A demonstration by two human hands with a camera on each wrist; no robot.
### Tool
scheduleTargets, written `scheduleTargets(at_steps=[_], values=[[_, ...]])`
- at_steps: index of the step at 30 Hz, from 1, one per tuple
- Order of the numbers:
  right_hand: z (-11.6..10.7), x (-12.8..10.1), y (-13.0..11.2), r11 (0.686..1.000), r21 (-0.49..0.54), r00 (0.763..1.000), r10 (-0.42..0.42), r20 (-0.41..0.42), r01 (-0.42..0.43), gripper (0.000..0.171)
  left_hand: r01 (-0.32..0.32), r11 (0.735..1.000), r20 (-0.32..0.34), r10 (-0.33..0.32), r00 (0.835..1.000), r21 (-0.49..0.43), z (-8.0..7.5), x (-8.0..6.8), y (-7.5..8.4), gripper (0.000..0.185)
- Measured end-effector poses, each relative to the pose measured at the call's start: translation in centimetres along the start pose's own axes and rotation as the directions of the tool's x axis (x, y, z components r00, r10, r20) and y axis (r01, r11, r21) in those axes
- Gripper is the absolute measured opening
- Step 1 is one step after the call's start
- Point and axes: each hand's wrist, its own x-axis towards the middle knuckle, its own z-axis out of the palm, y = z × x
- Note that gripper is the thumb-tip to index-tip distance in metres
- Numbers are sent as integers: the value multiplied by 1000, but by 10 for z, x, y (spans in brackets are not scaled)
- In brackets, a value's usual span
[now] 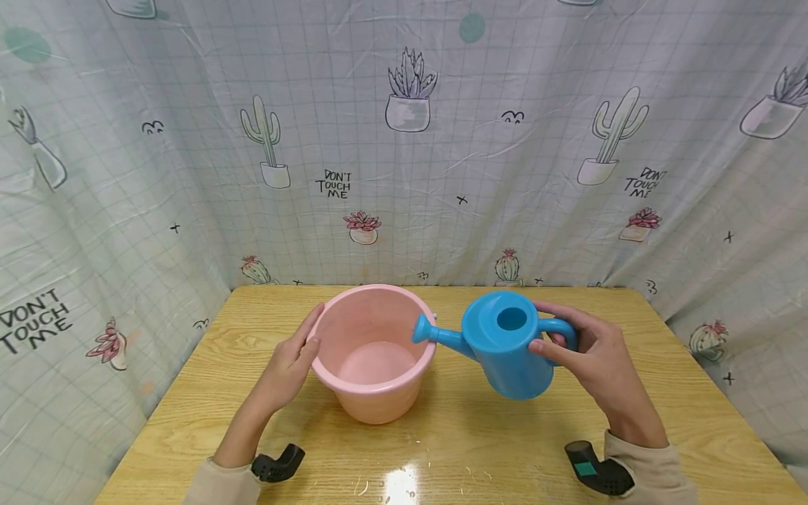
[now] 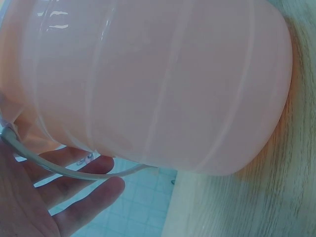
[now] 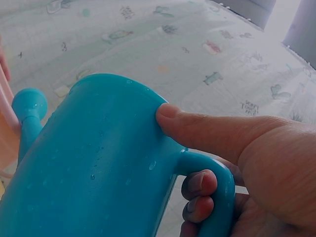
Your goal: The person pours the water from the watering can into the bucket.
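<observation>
wooden table (image 1: 454, 442), pink bucket (image 1: 376, 379) on it

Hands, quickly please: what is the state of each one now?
Left hand: open, fingers straight, resting against the pink bucket.
Right hand: closed, holding the blue watering can by its handle.

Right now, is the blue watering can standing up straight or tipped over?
Tipped. The right hand holds the blue watering can off the table, spout leaning down over the pink bucket rim.

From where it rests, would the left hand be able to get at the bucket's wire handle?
Probably yes: the left hand already lies against the pink bucket, and the wire handle hangs right by its fingers, nothing between.
</observation>
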Motion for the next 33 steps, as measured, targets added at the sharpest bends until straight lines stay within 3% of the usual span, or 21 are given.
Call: scheduleTargets(at_steps=[14,33], values=[[0,0,0,999,32,1000,21,0,-21,51,-9,1000,-7,9,1000,-1,0,0,0,51],[1,0,-1,999,0,999,46,-4,-46,50,-15,1000,-7,15,1000,-20,1,1,-1,51]])
